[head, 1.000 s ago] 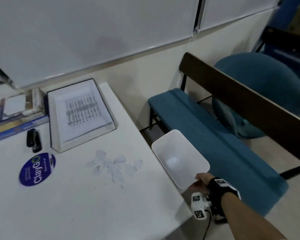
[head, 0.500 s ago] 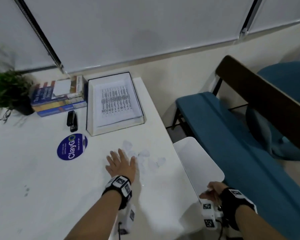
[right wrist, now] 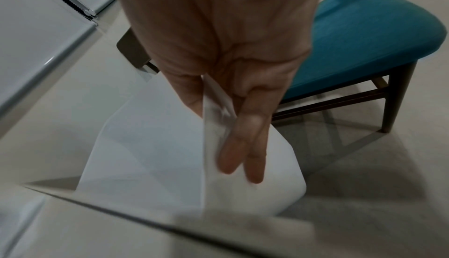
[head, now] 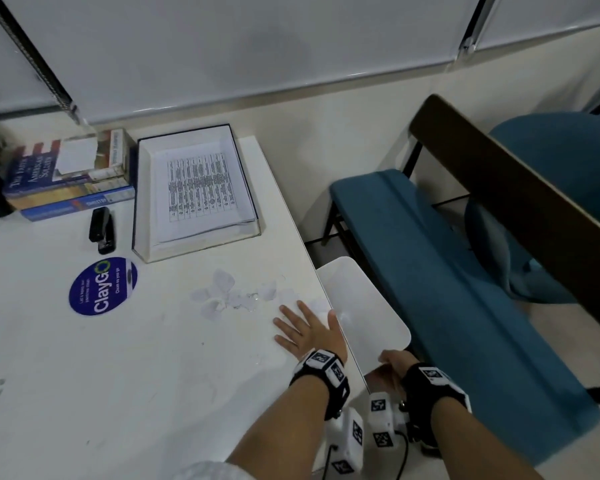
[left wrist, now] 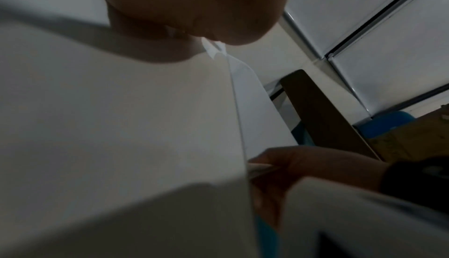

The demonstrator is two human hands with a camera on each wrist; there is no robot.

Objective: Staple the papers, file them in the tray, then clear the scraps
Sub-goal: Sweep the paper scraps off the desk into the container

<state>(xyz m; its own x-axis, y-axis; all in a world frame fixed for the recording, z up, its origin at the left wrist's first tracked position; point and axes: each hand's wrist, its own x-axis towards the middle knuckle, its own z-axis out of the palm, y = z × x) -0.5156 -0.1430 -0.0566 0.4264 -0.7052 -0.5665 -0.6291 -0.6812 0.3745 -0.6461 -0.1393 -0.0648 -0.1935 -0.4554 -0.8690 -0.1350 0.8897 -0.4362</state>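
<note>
White surface (head: 118,393), matte, with faint smudges at its near left.

Item: tray (head: 146,202), white, dark-edged, at the far side of the surface; stapled papers (head: 201,188) with a printed table lie flat inside it.

Item: stapler (head: 101,230), black, lying just left of the tray.

Item: scraps (head: 229,296), torn pale paper bits, loosely scattered between the tray and the near right edge; one or two lie just ahead of the left fingertips.

Item: bin (head: 364,313), white plastic, held off the right edge of the surface with its open mouth against that edge.

Left hand (head: 309,332): flat on the surface, palm down, fingers straight and spread, holding nothing, just beside the bin's rim.

Right hand (head: 392,367): pinches the bin's near rim, thumb inside, fingers (right wrist: 243,147) outside along the wall.

Also present: round blue ClayGo sticker (head: 103,285); stacked books (head: 70,174) left of the tray; teal bench (head: 447,289) to the right.
</note>
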